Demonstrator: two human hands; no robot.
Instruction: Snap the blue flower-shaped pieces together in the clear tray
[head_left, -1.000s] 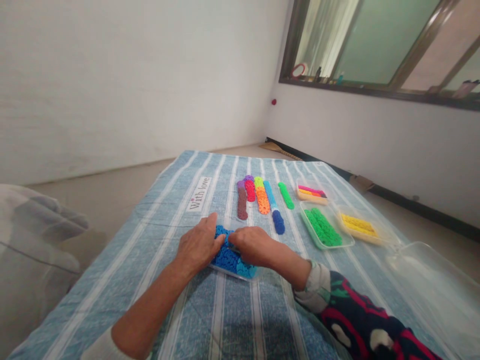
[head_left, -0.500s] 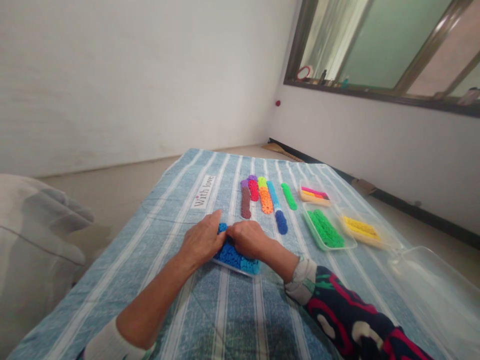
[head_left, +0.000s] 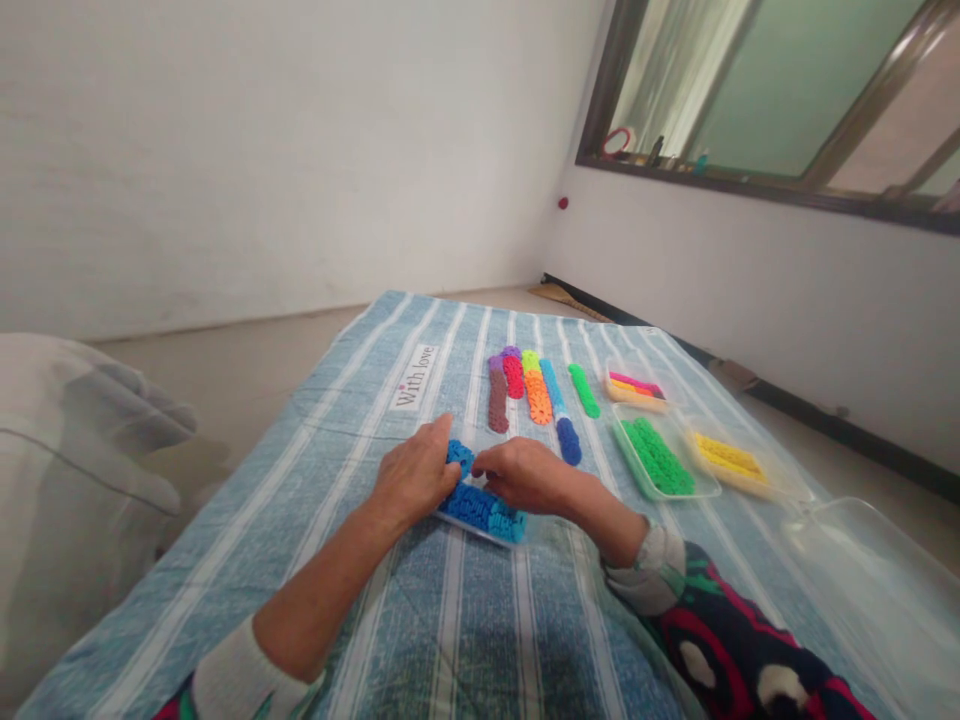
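Observation:
In front of me on the cloth stands a clear plastic box point(head_left: 480, 540) holding rows of small blue and light blue flower-shaped pieces point(head_left: 480, 508). My left hand point(head_left: 420, 470) wraps around its left side, thumb over the pieces. Over the far right part of the box, my right hand point(head_left: 525, 472) is closed with its fingers curled; anything in them is too small or hidden. Beyond the box lie rows of similar pieces: brown point(head_left: 499, 400), red point(head_left: 513, 377), orange point(head_left: 538, 398), dark blue point(head_left: 568, 442) and green point(head_left: 583, 390).
To the right are a box of green pieces point(head_left: 712, 488), a box of yellow pieces point(head_left: 784, 492) and a box of pink and orange pieces point(head_left: 637, 400). A larger clear container point(head_left: 862, 570) sits at the right edge. A covered object point(head_left: 75, 520) stands left of the striped cloth point(head_left: 337, 400).
My right hand has shifted right, away from my left thumb, uncovering more of the blue pieces. My left hand stays at the box. The view has shifted slightly.

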